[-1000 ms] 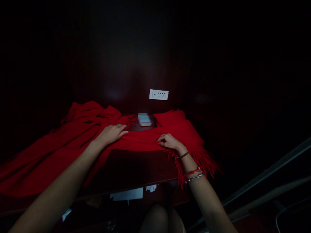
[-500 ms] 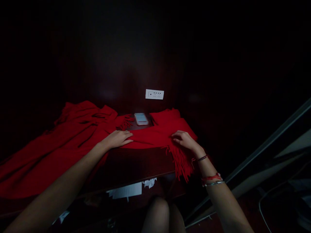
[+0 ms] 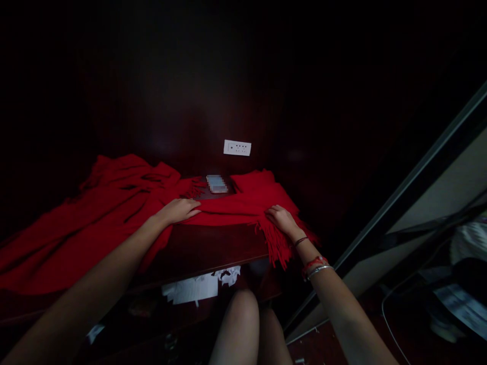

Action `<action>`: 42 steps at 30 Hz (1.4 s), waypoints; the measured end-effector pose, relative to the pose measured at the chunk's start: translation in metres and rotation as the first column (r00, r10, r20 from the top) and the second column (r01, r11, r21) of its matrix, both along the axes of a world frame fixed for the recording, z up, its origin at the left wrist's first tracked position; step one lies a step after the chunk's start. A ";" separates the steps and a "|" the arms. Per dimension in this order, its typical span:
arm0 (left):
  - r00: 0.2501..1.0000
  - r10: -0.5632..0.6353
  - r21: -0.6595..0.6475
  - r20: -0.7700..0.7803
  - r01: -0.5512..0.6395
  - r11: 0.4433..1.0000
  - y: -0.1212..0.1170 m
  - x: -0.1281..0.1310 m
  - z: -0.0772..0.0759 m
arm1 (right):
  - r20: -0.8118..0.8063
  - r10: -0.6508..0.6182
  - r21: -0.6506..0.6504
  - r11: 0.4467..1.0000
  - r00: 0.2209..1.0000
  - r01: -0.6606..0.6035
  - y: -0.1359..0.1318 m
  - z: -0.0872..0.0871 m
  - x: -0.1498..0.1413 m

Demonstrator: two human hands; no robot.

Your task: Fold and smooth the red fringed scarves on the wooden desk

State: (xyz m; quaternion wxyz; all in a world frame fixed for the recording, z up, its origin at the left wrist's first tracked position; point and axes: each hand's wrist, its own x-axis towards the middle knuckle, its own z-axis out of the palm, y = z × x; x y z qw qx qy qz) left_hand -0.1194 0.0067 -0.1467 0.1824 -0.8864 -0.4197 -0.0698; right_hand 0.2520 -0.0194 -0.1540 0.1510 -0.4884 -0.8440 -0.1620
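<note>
A long red scarf [image 3: 232, 207] with fringed ends lies across the dark wooden desk, bunched up on the left and laid in a narrower strip to the right. My left hand [image 3: 178, 209] rests flat on the strip's left part, fingers stretched out toward the right. Near the fringe at the right end, my right hand [image 3: 281, 219] has its fingers bent down onto the cloth and closed on it; the fingertips are partly hidden. Behind the strip lies a small flat phone-like object [image 3: 216, 183], its surface pixelated.
A white wall socket [image 3: 237, 147] sits on the dark back panel. Papers [image 3: 194, 288] and crumpled scraps lie on a shelf below the desk edge. My knees [image 3: 241, 319] are under the front edge. At the right stand a metal-edged frame [image 3: 411, 175] and a cable [image 3: 386, 314].
My right hand has lowered onto the scarf and its fingers have drawn together. My left hand stays flat on the cloth. The view has shifted slightly, showing more of the floor at right.
</note>
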 end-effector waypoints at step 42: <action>0.983 0.073 0.032 0.169 -0.080 0.996 0.002 0.012 0.007 | -0.490 0.047 0.211 0.975 0.870 0.066 -0.002 -0.012 -0.001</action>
